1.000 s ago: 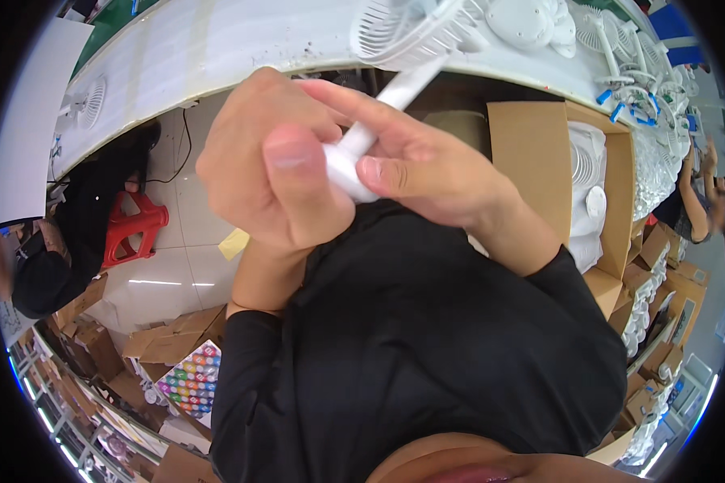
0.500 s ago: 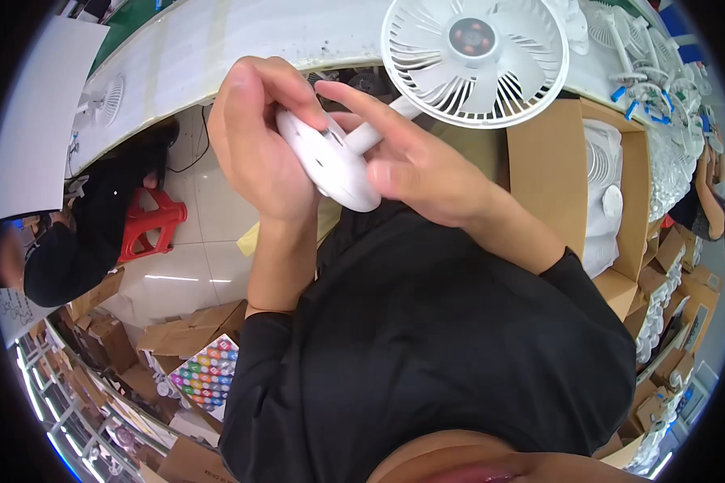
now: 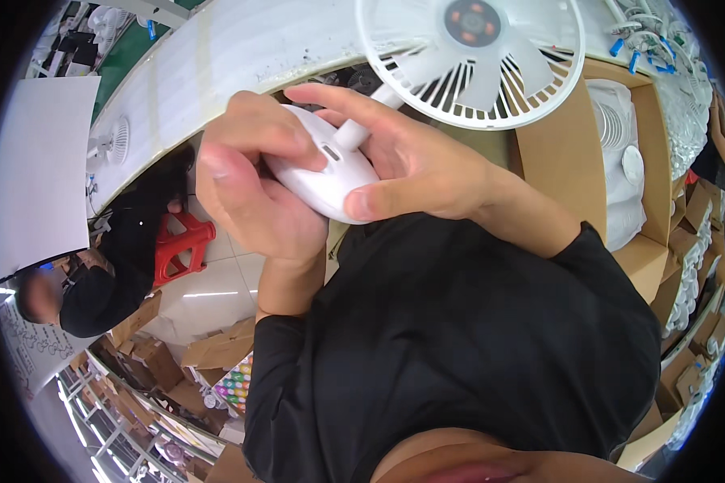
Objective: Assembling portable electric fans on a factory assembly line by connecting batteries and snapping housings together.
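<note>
Between my hands is a white desk fan, held in the air in front of my chest. Its rounded base (image 3: 318,173) is tilted, with a small dark slot showing beside the short neck. The round caged fan head (image 3: 474,80) extends away to the upper right, over the table edge. My left hand (image 3: 254,173) is closed around the base's left side, its bent fingers resting on the upper face near the slot. From the other side my right hand (image 3: 427,169) grips the base, thumb on the near rim and fingers behind the neck.
A white table (image 3: 242,56) curves across the far side. At right an open cardboard box (image 3: 560,153) holds a bagged fan, with clear-wrapped parts beyond. Another small fan (image 3: 114,143) stands at left. A person in black (image 3: 109,282) sits near a red stool (image 3: 184,245).
The base has turned so its upper face and slot show more. My left fingers have shifted onto that face. The fan head looks larger and nearer.
</note>
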Available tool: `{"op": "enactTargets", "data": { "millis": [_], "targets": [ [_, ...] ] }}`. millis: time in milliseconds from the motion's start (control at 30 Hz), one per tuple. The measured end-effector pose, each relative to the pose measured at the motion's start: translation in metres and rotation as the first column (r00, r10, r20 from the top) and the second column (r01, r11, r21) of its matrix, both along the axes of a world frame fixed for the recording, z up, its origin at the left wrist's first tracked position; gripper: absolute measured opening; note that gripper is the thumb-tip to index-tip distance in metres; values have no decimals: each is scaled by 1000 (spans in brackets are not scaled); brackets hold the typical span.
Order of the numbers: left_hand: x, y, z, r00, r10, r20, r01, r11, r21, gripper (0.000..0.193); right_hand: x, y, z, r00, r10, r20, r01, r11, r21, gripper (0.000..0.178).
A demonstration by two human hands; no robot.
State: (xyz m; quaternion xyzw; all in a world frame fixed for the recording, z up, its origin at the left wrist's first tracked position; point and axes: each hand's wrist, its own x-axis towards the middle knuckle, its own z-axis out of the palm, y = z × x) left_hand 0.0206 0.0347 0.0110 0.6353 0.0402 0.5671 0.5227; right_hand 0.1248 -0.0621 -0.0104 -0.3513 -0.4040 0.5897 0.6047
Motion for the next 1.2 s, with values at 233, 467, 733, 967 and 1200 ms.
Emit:
{"op": "enactTargets", "data": {
  "millis": [233,467,733,967,1200],
  "targets": [
    [1,-15,10,989,79,-124,-49,972,228,45,10,-9,14,995,91,-39,-93,995,-45,93],
    [8,-10,4,994,6,-106,-26,981,-192,47,2,-4,-9,983,30,-180,-31,1000,-3,96],
    [-2,-20,1,992,-52,-114,29,981,-194,48,-3,-8,4,987,4,-161,-12,999,-50,96],
    [1,-10,-5,987,-19,-158,-14,978,-207,45,2,-4,-13,996,67,-59,-67,998,14,108],
    [2,-21,-2,991,-73,-113,59,990,-127,47,1,-6,-17,988,-47,148,18,982,190,111]
  ]
}}
